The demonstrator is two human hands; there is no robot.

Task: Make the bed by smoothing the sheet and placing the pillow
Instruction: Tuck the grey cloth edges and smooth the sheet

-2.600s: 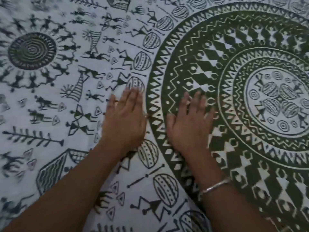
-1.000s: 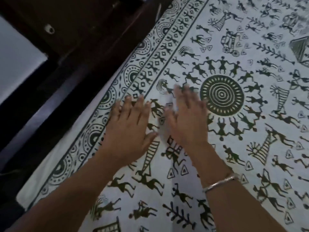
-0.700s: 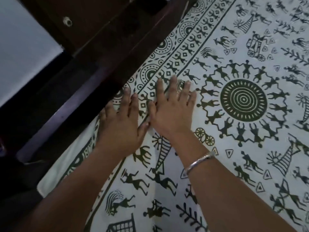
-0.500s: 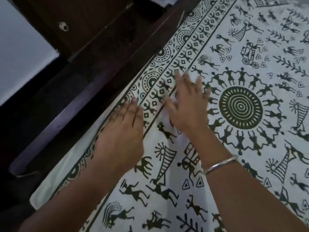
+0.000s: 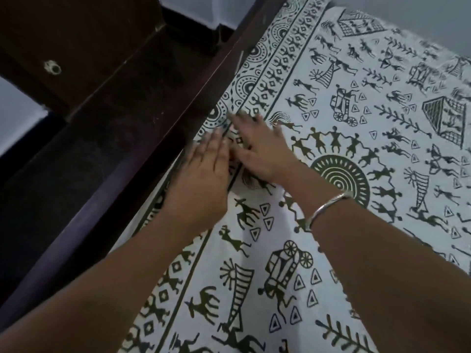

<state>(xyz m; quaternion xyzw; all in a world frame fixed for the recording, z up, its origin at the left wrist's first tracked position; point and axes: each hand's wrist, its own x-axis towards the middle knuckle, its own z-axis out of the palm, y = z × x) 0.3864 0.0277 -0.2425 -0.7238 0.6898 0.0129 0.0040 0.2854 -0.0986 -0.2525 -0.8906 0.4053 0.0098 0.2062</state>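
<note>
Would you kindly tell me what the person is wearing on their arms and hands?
Both forearms are bare, with no sleeves in view. The right wrist carries a thin silver metal bangle. The left hand and right hand wear no gloves.

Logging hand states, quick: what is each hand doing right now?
Left hand: open, fingers straight, flat on the sheet at its border.
Right hand: open, fingers spread on the sheet, holding nothing.

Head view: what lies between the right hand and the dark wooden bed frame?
In the head view, the left hand lies flat on the sheet border, between the right hand and the bed frame.
</note>
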